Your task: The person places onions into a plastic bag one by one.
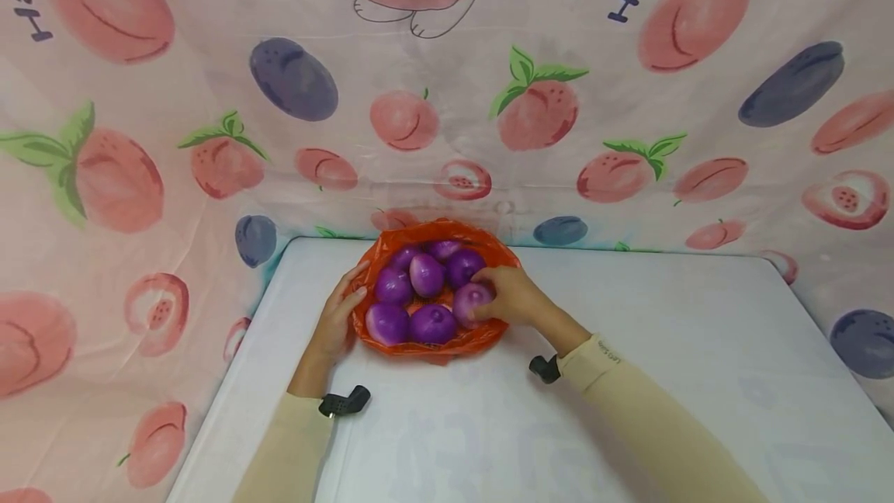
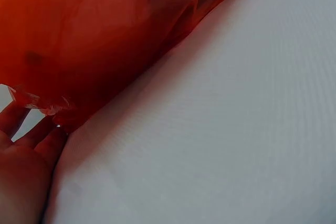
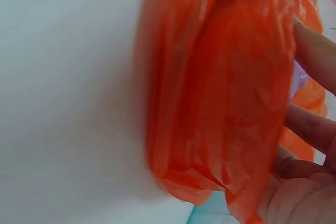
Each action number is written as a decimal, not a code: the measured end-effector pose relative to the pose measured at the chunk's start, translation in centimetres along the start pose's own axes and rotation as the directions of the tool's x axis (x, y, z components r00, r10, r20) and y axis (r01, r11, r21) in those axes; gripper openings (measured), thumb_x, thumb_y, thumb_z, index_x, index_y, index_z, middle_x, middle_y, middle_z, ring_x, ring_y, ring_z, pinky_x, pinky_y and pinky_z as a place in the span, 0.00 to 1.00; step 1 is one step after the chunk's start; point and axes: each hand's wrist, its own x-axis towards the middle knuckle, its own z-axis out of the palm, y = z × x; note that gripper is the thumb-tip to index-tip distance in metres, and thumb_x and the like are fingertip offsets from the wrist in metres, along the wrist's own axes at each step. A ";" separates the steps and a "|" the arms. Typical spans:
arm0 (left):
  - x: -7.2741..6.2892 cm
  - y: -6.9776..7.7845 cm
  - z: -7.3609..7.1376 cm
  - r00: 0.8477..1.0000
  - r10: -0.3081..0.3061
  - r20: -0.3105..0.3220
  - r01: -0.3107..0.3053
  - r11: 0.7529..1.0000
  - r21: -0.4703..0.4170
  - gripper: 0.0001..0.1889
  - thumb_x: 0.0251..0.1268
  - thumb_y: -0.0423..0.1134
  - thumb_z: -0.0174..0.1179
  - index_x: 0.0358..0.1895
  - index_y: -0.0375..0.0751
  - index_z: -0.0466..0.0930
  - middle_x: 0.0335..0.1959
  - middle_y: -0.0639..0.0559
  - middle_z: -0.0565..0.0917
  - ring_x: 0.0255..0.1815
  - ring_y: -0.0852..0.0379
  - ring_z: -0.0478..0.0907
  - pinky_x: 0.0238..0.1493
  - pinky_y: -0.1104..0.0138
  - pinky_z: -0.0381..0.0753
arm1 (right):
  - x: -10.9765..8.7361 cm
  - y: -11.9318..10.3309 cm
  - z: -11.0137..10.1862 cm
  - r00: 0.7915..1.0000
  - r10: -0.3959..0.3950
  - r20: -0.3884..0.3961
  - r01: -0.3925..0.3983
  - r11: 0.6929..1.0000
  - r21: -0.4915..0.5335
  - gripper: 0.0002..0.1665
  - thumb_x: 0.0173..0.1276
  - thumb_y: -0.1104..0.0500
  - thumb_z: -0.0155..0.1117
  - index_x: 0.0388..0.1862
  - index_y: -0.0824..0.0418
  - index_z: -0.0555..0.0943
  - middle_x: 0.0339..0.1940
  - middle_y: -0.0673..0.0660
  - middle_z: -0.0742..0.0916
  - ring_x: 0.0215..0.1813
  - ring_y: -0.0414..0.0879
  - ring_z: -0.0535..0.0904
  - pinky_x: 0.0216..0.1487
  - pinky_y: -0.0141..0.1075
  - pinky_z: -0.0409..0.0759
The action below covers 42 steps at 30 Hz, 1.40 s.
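Observation:
An orange plastic bag [image 1: 441, 349] stands on the table with its mouth spread wide and its rim rolled outward. Several glossy purple onions [image 1: 433, 324] lie inside it, around a bare patch of the bag's bottom. My right hand [image 1: 517, 297] reaches over the right rim and grips a paler purple onion [image 1: 470, 300] between thumb and fingers. Against the bag's left side rests my left hand [image 1: 338, 320], its fingers extended along the plastic. In the left wrist view, the fingertips of the left hand [image 2: 26, 166] touch the bag low down. The right wrist view shows the bag wall [image 3: 220, 98] hiding most of the onions.
A white table [image 1: 628, 394] lies under the bag, with its far edge just behind it. Fruit-printed cloth [image 1: 447, 68] hangs behind the table and along both sides. Dark wrist devices [image 1: 344, 401] sit at both cuffs.

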 end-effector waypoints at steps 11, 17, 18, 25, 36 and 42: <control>0.0 0.0 0.0 1.000 -0.002 0.007 0.002 1.000 -0.010 0.27 0.81 0.37 0.46 0.79 0.44 0.59 0.78 0.49 0.62 0.75 0.56 0.64 0.70 0.73 0.72 | -0.1 0.4 0.5 1.000 0.025 -0.003 -0.025 0.999 0.025 0.39 0.59 0.46 0.80 0.64 0.62 0.80 0.59 0.60 0.86 0.64 0.57 0.79 0.66 0.54 0.80; 0.0 0.0 0.0 1.000 0.001 0.018 0.000 1.000 -0.016 0.27 0.81 0.38 0.46 0.79 0.44 0.59 0.79 0.48 0.61 0.76 0.55 0.63 0.70 0.72 0.72 | -0.4 0.4 -0.2 0.999 0.028 -0.016 -0.027 0.999 0.030 0.40 0.59 0.44 0.79 0.66 0.61 0.79 0.59 0.60 0.86 0.63 0.56 0.80 0.66 0.52 0.80; 0.1 0.0 0.0 1.000 0.000 0.019 0.000 1.000 -0.016 0.27 0.81 0.38 0.46 0.79 0.44 0.59 0.79 0.48 0.60 0.77 0.55 0.63 0.70 0.72 0.72 | -0.5 0.5 -0.3 0.999 0.031 -0.017 -0.031 0.999 0.032 0.40 0.59 0.44 0.79 0.66 0.61 0.79 0.60 0.60 0.86 0.64 0.57 0.80 0.66 0.53 0.80; 0.0 0.0 0.0 1.000 -0.004 0.013 0.004 1.000 -0.015 0.27 0.81 0.38 0.45 0.79 0.44 0.59 0.79 0.49 0.61 0.76 0.56 0.63 0.70 0.73 0.72 | -1.7 0.6 -1.7 0.997 0.062 -0.047 -0.057 0.994 0.094 0.42 0.59 0.41 0.78 0.67 0.59 0.78 0.64 0.62 0.84 0.67 0.60 0.77 0.67 0.58 0.78; 0.0 0.2 0.0 1.000 0.012 0.007 -0.012 1.000 -0.011 0.27 0.82 0.38 0.44 0.80 0.44 0.58 0.79 0.48 0.62 0.76 0.56 0.64 0.71 0.73 0.72 | -4.3 2.0 -4.0 0.992 0.095 -0.082 -0.076 0.974 0.214 0.39 0.62 0.40 0.75 0.68 0.55 0.78 0.64 0.57 0.85 0.64 0.59 0.80 0.59 0.54 0.84; 0.0 0.7 -0.2 1.000 0.021 -0.013 -0.021 0.999 0.036 0.27 0.81 0.41 0.45 0.79 0.46 0.60 0.78 0.48 0.64 0.75 0.57 0.65 0.69 0.73 0.73 | -6.3 3.4 -5.5 0.984 0.155 -0.082 -0.125 0.947 0.295 0.38 0.64 0.41 0.74 0.70 0.52 0.76 0.66 0.56 0.83 0.66 0.58 0.80 0.59 0.55 0.85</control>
